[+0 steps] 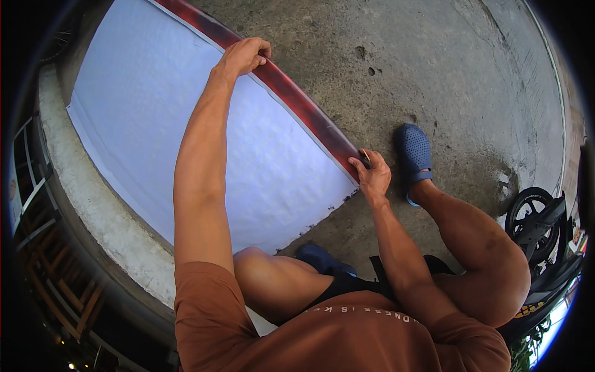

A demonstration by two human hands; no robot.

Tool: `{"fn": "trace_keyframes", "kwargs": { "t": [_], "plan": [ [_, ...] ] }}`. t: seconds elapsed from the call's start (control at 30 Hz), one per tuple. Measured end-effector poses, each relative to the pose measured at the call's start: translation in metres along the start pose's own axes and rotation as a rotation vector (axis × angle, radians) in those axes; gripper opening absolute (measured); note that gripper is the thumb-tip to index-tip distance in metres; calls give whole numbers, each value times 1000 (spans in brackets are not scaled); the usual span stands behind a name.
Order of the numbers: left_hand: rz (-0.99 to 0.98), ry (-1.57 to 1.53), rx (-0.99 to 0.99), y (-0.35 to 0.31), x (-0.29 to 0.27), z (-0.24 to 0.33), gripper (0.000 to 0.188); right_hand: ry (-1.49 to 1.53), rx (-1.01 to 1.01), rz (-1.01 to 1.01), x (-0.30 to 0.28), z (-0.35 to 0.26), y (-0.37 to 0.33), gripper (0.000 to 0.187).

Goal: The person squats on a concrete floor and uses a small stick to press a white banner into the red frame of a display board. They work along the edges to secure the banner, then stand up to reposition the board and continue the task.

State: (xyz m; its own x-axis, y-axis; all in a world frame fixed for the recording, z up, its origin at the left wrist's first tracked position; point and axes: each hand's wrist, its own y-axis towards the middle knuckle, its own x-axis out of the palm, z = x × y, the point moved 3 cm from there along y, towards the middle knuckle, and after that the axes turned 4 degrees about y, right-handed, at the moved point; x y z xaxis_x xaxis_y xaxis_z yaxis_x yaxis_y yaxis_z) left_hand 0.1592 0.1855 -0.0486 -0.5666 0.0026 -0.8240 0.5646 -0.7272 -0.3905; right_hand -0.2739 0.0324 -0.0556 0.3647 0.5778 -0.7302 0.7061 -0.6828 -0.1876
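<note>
A large white sheet (pixel 155 105), like a banner laid face down, spreads over the ground in front of me. Along its far right side runs a dark red folded or rolled edge (pixel 297 105). My left hand (pixel 245 57) grips this edge partway along, fingers curled over it. At the near end of the edge, my right hand (pixel 374 175) is closed, with the thumb against the red strip. A small dark and yellowish bit shows by its fingers, too small to name.
Grey concrete ground (pixel 446 80) lies to the right. My right foot wears a blue clog (pixel 414 149), and another blue clog (pixel 325 260) is near the sheet's lower edge. A motorcycle (pixel 536 226) stands at the right; a pale concrete curb (pixel 105 211) borders the left.
</note>
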Motion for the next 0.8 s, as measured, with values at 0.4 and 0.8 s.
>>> {"fn": "trace_keyframes", "kwargs": {
  "t": [0.4,0.8],
  "plan": [
    [-173,-36,-54,28,20,-20,14,28,310,-259,-10,11,34,32],
    [-36,85,-28,20,25,-1,10,-68,-41,-51,7,-43,30,44]
  ]
}}
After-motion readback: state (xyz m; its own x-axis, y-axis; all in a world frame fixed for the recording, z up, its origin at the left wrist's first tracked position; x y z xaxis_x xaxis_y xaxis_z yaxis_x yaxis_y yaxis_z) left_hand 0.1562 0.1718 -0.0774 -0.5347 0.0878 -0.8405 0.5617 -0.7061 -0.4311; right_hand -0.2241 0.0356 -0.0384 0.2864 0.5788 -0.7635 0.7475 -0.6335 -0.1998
